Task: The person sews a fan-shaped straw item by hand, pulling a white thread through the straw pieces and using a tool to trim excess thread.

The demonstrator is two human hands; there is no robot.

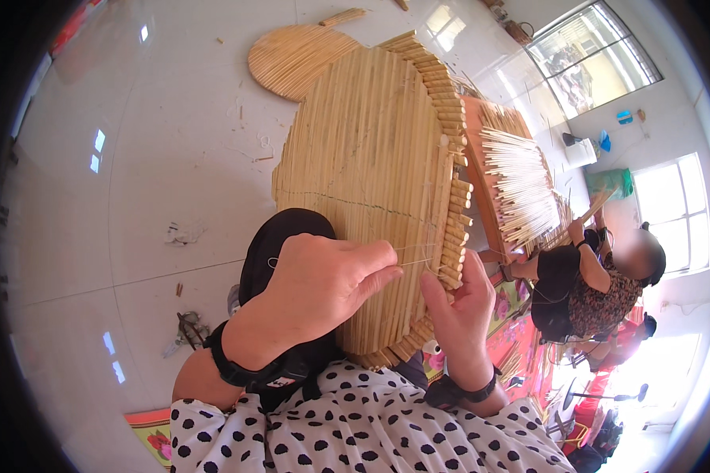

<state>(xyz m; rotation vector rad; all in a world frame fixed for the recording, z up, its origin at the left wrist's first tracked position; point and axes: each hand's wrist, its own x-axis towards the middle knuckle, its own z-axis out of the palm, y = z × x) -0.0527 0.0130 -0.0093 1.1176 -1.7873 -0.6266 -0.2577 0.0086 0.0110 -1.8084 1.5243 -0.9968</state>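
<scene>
A large oval panel of straw-coloured reed stalks (373,154) lies across my lap, with short stalk pieces (457,230) set side by side along its right and lower rim. My left hand (337,278) is over the panel, thumb and fingers pinched on a thin thread (417,261) that runs to the right rim. At that rim, my right hand (461,301) has its thumb on the panel's face and its fingers around the short stalk pieces. A faint green line crosses the panel.
A smaller oval reed panel (296,59) lies on the tiled floor beyond. To the right, a low wooden table (485,183) bears many thin pale sticks (520,183). A seated person (591,284) holds stalks there. A metal tool (190,330) lies on the floor at left.
</scene>
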